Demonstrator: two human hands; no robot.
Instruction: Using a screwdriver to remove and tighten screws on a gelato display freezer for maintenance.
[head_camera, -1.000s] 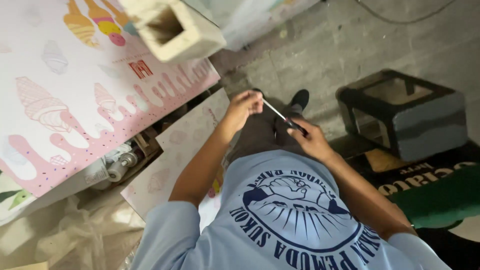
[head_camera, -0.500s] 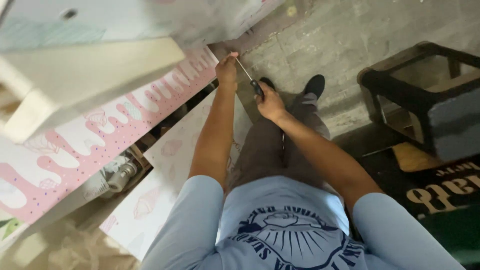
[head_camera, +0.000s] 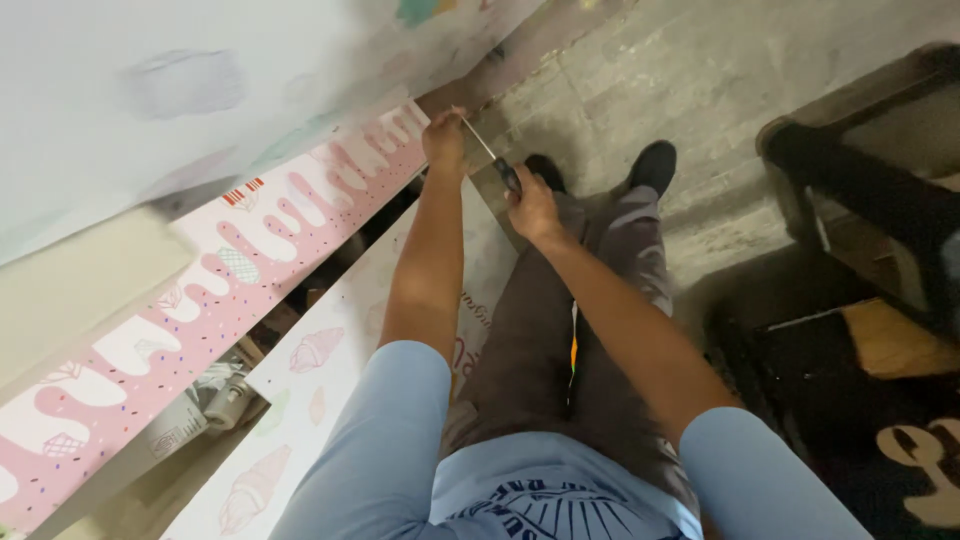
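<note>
Hands moving up to the pink board with a screwdriver

The person is now reaching farther out than a moment ago, so the work is moving onto the board's edge. The right hand (head_camera: 533, 205) is gripping the dark handle of the screwdriver (head_camera: 490, 155) with fingers clenched around it. The left hand (head_camera: 443, 138) is pinching near the thin metal tip, right at the edge of the pink board (head_camera: 250, 270) with white drips. The concrete floor (head_camera: 640, 70) and the black shoes (head_camera: 652, 165) are showing below.
</note>
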